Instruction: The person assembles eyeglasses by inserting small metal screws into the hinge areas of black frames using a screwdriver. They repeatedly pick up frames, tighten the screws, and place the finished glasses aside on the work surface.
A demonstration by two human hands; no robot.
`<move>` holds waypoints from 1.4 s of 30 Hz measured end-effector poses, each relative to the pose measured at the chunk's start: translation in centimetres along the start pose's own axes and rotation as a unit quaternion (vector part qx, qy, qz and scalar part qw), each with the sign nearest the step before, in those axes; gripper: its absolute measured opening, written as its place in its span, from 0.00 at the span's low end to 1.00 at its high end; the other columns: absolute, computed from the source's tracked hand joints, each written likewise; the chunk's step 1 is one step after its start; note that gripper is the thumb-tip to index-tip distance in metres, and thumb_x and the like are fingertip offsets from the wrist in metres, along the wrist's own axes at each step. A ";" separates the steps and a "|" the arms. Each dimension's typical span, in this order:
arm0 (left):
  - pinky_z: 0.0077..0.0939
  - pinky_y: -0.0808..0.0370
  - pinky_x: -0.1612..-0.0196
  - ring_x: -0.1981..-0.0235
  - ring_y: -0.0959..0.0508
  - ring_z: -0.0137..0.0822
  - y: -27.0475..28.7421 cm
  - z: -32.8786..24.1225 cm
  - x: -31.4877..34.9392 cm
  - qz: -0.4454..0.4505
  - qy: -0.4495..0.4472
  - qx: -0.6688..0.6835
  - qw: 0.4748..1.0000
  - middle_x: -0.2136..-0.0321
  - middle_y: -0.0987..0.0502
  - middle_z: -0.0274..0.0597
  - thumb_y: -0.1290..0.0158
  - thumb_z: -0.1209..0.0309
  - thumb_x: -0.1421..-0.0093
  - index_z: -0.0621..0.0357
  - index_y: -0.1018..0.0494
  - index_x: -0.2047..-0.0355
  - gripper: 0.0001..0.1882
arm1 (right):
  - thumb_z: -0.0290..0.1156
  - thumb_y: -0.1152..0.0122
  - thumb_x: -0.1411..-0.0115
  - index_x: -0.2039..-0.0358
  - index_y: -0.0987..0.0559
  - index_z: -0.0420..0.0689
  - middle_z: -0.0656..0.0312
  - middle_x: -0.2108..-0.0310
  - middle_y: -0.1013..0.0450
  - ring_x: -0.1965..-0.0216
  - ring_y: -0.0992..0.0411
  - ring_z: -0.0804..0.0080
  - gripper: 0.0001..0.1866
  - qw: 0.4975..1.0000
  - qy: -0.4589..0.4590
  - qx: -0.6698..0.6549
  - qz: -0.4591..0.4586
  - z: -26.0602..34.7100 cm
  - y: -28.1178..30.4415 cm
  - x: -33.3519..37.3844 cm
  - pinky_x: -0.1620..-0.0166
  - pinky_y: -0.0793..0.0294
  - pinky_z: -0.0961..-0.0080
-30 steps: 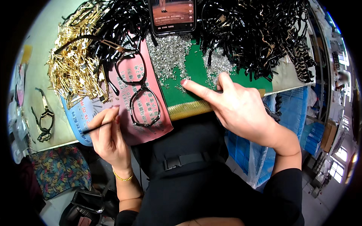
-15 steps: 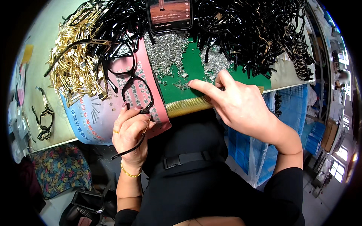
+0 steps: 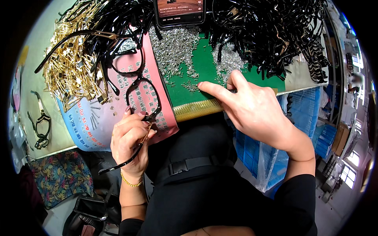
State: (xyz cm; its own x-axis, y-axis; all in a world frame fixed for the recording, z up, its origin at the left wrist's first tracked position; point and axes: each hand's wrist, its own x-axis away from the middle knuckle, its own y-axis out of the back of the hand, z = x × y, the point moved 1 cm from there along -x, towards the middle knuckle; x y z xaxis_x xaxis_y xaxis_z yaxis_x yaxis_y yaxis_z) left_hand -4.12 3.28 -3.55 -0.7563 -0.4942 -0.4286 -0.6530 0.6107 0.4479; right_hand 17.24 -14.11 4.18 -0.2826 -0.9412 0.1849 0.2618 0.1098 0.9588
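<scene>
My left hand (image 3: 130,135) is closed on a black eyeglass frame (image 3: 138,79), gripping it by the near hinge. One temple arm runs down past the palm; the other reaches out to the far left. My right hand (image 3: 256,112) has its index finger stretched to a small cluster of metal screws (image 3: 190,85) on the green mat (image 3: 202,59). Its other fingers are curled, and a small dark end shows between them; what it belongs to is hidden. Beyond the finger lie a larger silver screw heap (image 3: 177,47) and another heap (image 3: 229,61).
A gold heap of metal-cored temple pieces (image 3: 73,67) lies at left. Black temple arms (image 3: 271,31) pile up at far right. A phone (image 3: 180,13) stands at the back. A pink-blue printed sheet (image 3: 157,129) covers the table's front. Another eyeglass frame (image 3: 42,122) lies far left.
My left hand and the eyeglass frame have shifted slightly left, and the near temple arm has swung outward. My right index fingertip stays by the small screw cluster.
</scene>
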 end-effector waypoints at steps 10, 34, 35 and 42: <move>0.49 0.23 0.44 0.58 0.17 0.45 0.4 0.1 -0.3 0.010 -0.004 0.006 1.000 0.67 0.20 0.41 0.31 0.81 0.51 0.57 0.26 0.67 0.15 | 0.23 0.41 0.44 0.33 0.30 0.64 0.55 0.67 0.33 0.77 0.24 0.62 0.37 0.999 0.003 0.042 0.024 0.7 0.2 -0.5 0.78 0.25 0.67; 0.45 0.19 0.51 0.64 0.17 0.43 0.6 -0.1 -1.3 0.038 -0.056 -0.042 0.997 0.68 0.21 0.39 0.32 0.78 0.53 0.56 0.26 0.65 0.17 | 0.23 0.34 0.53 0.40 0.24 0.56 0.70 0.42 0.25 0.75 0.28 0.70 0.36 0.981 0.160 -0.113 0.006 2.9 -1.0 -3.6 0.78 0.25 0.79; 0.45 0.19 0.51 0.64 0.17 0.43 0.6 -0.1 -1.4 0.037 -0.059 -0.040 0.997 0.68 0.21 0.39 0.32 0.78 0.53 0.56 0.26 0.65 0.16 | 0.23 0.34 0.53 0.40 0.24 0.56 0.70 0.43 0.25 0.75 0.28 0.70 0.36 0.981 0.160 -0.107 0.004 2.9 -1.0 -3.6 0.78 0.25 0.79; 0.45 0.19 0.51 0.64 0.16 0.44 0.3 -0.1 -1.4 0.029 -0.061 -0.032 0.997 0.68 0.21 0.39 0.32 0.77 0.53 0.55 0.26 0.67 0.15 | 0.23 0.34 0.54 0.40 0.24 0.58 0.72 0.40 0.27 0.74 0.27 0.72 0.37 0.983 0.153 -0.100 0.005 2.9 -1.5 -3.5 0.80 0.28 0.83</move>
State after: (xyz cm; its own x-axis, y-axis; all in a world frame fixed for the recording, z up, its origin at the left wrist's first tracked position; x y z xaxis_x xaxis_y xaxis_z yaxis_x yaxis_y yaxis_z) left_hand -3.27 4.13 -2.72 -0.7847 -0.3787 -0.4908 -0.6129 0.5930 0.5223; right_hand 15.14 -10.03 2.70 0.0036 -0.9958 0.0919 0.4487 0.0837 0.8898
